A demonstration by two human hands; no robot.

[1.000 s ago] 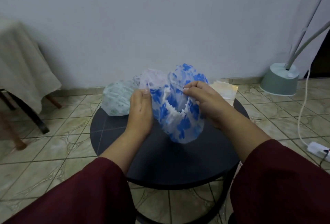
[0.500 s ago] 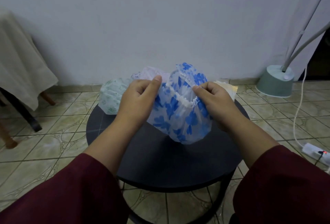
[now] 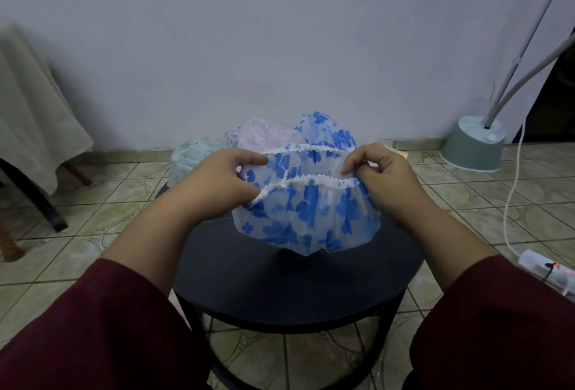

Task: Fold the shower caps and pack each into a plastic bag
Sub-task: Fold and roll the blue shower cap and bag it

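Observation:
A clear shower cap with blue flowers [image 3: 306,215] hangs above the round black table [image 3: 280,284], its white elastic rim stretched flat and wide. My left hand [image 3: 217,184] pinches the rim's left end and my right hand [image 3: 379,175] pinches its right end. Behind it on the table lie a pink-patterned cap [image 3: 264,136] and a pale green cap [image 3: 193,156]. A corner of the plastic bags [image 3: 399,153] peeks out behind my right hand.
A pale green steamer base [image 3: 473,147] with white poles stands on the tiled floor at the right, its cord running to a power strip [image 3: 547,268]. A cloth-covered table [image 3: 34,122] is at the left. A white wall is close behind.
My hands have moved apart, stretching the blue cap's elastic rim from a bunched opening into a long flat line. The cap hangs lower in front of me.

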